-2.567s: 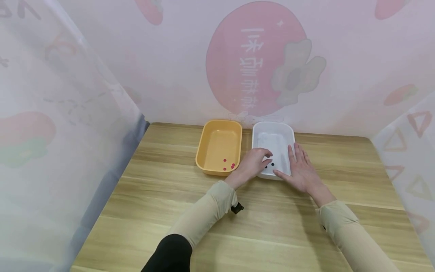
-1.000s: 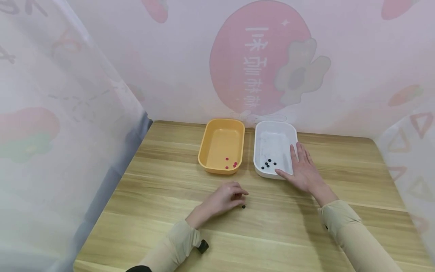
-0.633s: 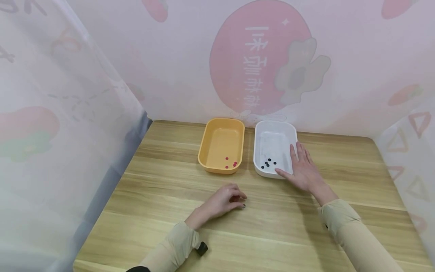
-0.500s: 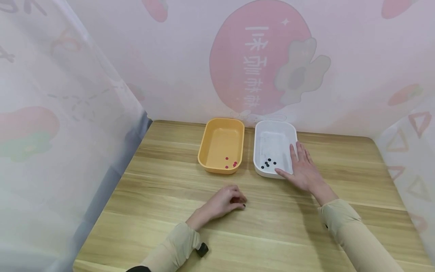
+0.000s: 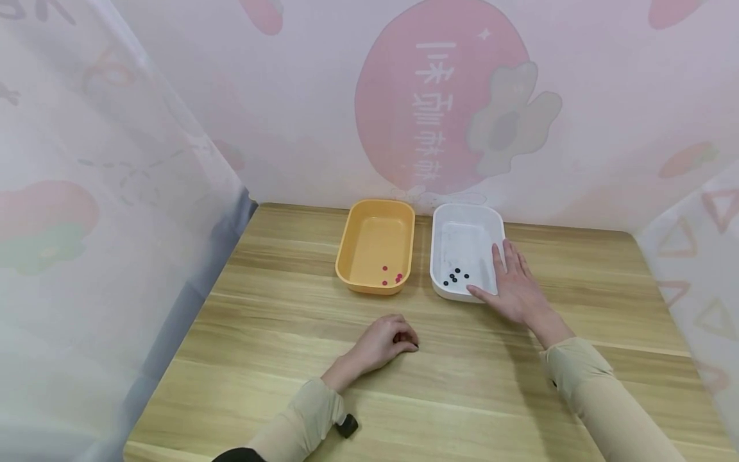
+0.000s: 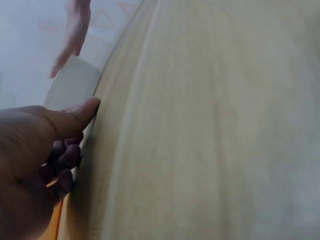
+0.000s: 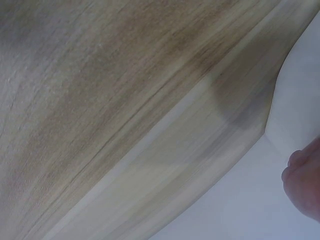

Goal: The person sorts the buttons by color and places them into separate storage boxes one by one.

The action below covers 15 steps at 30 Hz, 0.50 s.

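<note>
My left hand [image 5: 382, 341] is low over the table in front of the two trays, its fingers curled and its thumb and index fingertip together on a small black bead [image 5: 416, 346], which is mostly covered. In the left wrist view the thumb of this hand [image 6: 55, 135] reaches down to the tabletop. The white tray [image 5: 437, 237] has several black beads [image 5: 455, 280] near its front. Spread fingers of my right hand [image 5: 516, 292] rest along that tray's right rim, the thumb across its front corner.
Left of the white tray stands a yellow tray [image 5: 345, 250], with several small pink-red beads [image 5: 385, 268] at its front right. Both trays sit near the back edge of the wooden table [image 5: 277, 289], against a printed curtain [image 5: 300, 128].
My left hand has come from inside the white tray back to the table, and its fingertips have closed over a black bead beside the thumb. The right hand has stayed at the white tray.
</note>
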{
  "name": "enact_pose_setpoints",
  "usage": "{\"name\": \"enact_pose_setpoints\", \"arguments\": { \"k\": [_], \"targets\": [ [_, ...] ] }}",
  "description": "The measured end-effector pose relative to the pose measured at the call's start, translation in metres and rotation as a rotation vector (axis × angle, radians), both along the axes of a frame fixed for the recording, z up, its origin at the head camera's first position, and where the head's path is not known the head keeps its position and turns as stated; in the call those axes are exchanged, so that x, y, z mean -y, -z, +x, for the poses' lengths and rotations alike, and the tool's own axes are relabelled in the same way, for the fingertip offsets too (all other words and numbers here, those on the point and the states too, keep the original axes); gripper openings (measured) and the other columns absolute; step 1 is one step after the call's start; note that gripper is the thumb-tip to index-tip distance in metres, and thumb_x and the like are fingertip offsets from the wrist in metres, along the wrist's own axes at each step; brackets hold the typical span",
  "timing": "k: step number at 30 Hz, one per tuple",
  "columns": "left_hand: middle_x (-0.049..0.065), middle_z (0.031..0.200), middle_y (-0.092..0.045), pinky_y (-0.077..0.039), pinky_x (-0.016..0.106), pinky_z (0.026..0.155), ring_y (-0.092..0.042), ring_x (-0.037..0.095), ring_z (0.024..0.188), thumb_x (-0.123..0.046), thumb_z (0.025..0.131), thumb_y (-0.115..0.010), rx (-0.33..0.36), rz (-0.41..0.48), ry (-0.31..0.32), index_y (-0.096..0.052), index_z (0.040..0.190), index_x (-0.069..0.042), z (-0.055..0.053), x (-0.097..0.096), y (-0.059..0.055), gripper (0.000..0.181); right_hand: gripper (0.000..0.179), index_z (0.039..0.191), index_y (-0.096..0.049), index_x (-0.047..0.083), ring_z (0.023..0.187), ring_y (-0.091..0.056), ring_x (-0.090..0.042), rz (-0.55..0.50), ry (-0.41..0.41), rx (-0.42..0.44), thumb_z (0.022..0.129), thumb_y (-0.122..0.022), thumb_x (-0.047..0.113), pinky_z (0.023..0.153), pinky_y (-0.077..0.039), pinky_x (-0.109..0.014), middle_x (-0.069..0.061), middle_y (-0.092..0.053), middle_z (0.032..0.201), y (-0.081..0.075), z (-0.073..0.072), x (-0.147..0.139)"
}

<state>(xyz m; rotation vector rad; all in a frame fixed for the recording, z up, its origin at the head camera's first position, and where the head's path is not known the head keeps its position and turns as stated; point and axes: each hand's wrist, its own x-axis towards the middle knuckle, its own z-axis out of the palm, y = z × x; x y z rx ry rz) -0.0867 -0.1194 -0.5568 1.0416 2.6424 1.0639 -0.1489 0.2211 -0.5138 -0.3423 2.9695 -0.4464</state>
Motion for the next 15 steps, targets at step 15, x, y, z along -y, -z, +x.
{"name": "enact_pose_setpoints", "arguments": {
  "k": [15],
  "targets": [
    [-0.013, 0.084, -0.07, -0.051, 0.015, 0.076, -0.057, -0.005, 0.08, -0.017, 0.097, -0.085, 0.072, 0.079, -0.029, -0.077, 0.093, -0.02, -0.001, 0.002, 0.017, 0.01, 0.118, 0.174, 0.004, -0.004, 0.171, 0.006, -0.053, -0.002, 0.002, 0.009, 0.105, -0.05, 0.075, 0.14, -0.002, -0.065, -0.034, 0.012, 0.181, -0.001, 0.001, 0.001]
  ]
}}
